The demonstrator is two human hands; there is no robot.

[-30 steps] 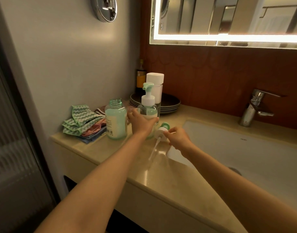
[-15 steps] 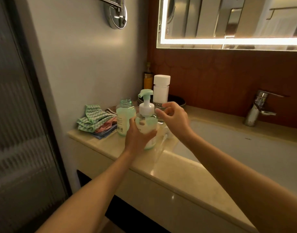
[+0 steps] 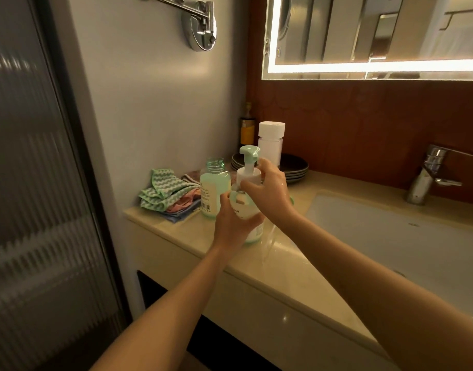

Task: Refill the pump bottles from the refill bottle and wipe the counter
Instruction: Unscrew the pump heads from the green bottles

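Observation:
A clear pump bottle (image 3: 252, 231) with a mint-green pump head (image 3: 249, 153) stands near the front edge of the beige counter (image 3: 297, 263). My left hand (image 3: 234, 223) grips its body from the front. My right hand (image 3: 270, 192) wraps its fingers round the white pump collar at the bottle's neck. Just left of it stands an uncapped mint-green bottle (image 3: 214, 191) with a threaded neck. A removed pump with its clear tube (image 3: 269, 242) lies on the counter behind my hands, mostly hidden. Folded cloths (image 3: 167, 194), green striped on top, lie at the counter's left end.
A white-capped bottle (image 3: 270, 144) and a dark bottle with a yellow label (image 3: 247, 129) stand at the back by stacked dark plates (image 3: 294, 167). The white sink basin (image 3: 390, 236) and chrome tap (image 3: 428, 178) lie to the right. A ribbed glass door (image 3: 37, 183) stands left.
My right hand let go of the loose pump on the counter and moved up onto the pump bottle's collar. My left hand drew the bottle forward. The view shifted right and back.

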